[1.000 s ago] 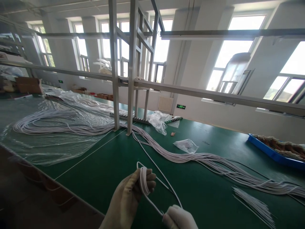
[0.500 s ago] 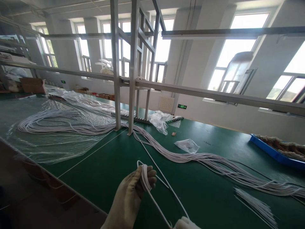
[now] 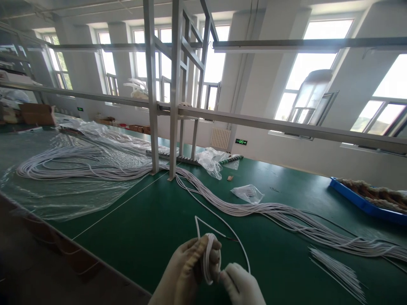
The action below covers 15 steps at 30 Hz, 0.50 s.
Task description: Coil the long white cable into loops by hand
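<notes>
Clamped in the left hand (image 3: 190,264), a white cord coil (image 3: 207,260) was held over the green table (image 3: 127,241), its cord apparently pinched by the right hand (image 3: 241,283). Several turns were gathered; a loose length (image 3: 242,245) was left uncoiled. Room for movement was bounded by the table's near-left edge and the far cord bundle (image 3: 241,210).

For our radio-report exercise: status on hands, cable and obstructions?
Left hand gripping coiled white cable; right hand alongside, closed, apparently pinching it too. Cable bundle lies beyond, not between hands.
</notes>
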Each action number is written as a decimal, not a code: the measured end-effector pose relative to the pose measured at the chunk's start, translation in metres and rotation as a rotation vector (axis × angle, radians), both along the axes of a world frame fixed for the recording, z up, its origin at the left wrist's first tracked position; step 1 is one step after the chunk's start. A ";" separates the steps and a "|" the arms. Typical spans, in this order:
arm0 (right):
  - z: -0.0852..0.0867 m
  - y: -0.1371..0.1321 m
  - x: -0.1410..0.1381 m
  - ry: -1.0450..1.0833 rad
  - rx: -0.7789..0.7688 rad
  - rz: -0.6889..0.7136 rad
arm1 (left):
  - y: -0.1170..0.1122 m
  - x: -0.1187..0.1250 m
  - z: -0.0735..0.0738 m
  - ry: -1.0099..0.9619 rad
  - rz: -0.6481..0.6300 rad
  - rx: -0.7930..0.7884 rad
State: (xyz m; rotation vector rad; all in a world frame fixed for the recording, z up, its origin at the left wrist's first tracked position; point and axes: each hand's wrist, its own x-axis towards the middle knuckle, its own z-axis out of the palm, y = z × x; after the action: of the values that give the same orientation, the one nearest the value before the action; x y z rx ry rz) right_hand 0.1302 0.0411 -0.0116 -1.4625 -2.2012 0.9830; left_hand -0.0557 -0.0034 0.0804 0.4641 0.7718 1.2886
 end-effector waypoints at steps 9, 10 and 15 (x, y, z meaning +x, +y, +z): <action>0.078 0.048 -0.012 0.004 0.057 -0.046 | 0.006 0.006 -0.019 0.238 -0.348 -0.078; 0.084 0.049 -0.014 0.000 0.057 -0.033 | 0.006 0.007 -0.022 0.269 -0.344 -0.059; 0.102 0.034 -0.025 -0.066 0.081 -0.016 | 0.013 0.005 -0.044 0.460 -0.281 -0.054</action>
State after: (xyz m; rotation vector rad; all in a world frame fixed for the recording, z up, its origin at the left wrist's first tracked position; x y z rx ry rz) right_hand 0.1052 0.0750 0.0908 -1.4934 -2.2441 0.8412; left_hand -0.0502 0.0091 0.0363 0.8116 1.0778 0.9039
